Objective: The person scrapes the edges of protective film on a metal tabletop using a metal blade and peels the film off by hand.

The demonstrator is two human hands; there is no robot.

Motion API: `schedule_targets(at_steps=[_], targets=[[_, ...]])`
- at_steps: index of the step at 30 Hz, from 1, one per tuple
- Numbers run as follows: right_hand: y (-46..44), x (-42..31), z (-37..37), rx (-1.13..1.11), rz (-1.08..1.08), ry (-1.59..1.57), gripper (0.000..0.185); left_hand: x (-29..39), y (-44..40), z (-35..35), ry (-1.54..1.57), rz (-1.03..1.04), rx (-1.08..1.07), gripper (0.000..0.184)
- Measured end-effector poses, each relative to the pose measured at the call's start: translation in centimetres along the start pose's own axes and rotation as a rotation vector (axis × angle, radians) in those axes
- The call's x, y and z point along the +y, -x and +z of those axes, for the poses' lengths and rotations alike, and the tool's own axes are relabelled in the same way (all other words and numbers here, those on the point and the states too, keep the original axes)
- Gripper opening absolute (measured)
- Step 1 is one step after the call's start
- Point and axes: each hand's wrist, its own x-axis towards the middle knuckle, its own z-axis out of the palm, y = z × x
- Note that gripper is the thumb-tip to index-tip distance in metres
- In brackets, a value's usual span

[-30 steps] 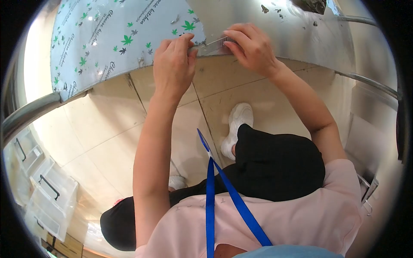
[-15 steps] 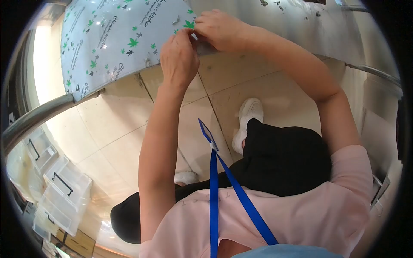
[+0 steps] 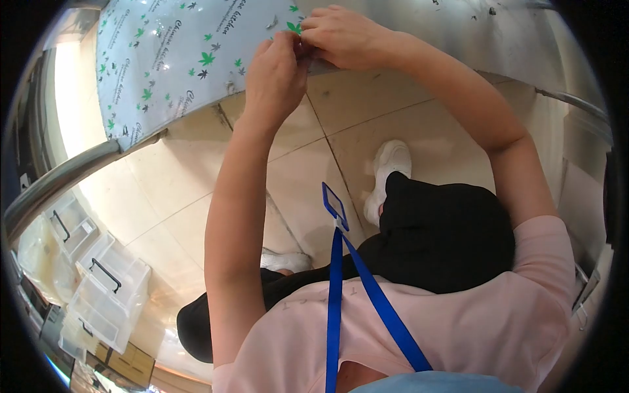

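Note:
A white protective film [image 3: 177,59], printed with green and grey leaves and "Chinese kitchen" lettering, covers the left part of a metal tabletop [image 3: 432,46]. Bare metal shows to its right. My left hand [image 3: 275,75] is closed in a pinch at the right border of the film, near the table's front edge. Against it, my right hand [image 3: 344,36] is closed too, with its fingertips meeting those of the left. Both seem to grip the film's edge; the exact spot between the fingers is mostly hidden.
Metal tubes [image 3: 62,177] run below the table at left and right. Clear plastic boxes with black handles [image 3: 108,295] stand on the tiled floor [image 3: 177,196] at lower left. A blue lanyard with a badge [image 3: 335,206] hangs from my neck. Small dark scraps [image 3: 491,11] lie on the metal.
The view has shifted slightly, so most things sit a little further right. My hands stay together at the film's edge, fingertips drawn closer. The badge has swung.

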Motion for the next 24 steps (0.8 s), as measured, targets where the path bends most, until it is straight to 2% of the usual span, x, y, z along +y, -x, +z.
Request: schedule_targets(at_steps=[4,7,11,14,17,20,24], targets=[[-0.3,0.2,0.5,-0.042,-0.02,0.078,0.011,-0.2,-0.3,0.3,-0.056,-0.066,-0.035,0.023],[0.0,0.1,0.7,0.091,-0.031,0.043,0.012,0.3,-0.5,0.1,-0.093,-0.15,-0.075,0.022],[0.4,0.5,0.1,0.077,0.07,-0.079,0.014,0.6,-0.4,0.5,-0.109,-0.229,-0.063,0.021],[0.5,0.7,-1.0,0.052,0.091,-0.08,0.015,0.7,-0.4,0.4,-0.028,-0.211,-0.018,0.02],[0.0,-0.2,-1.1,0.022,0.066,-0.031,0.015,0.4,-1.0,0.1,0.133,-0.349,0.071,0.022],[-0.3,-0.2,1.2,0.078,0.05,-0.01,0.014,0.2,-1.4,-0.2,0.177,-0.258,0.045,0.016],[-0.4,-0.1,1.9,0.11,0.004,0.017,0.012,-0.4,-0.8,-0.8,0.141,-0.257,0.002,0.015]])
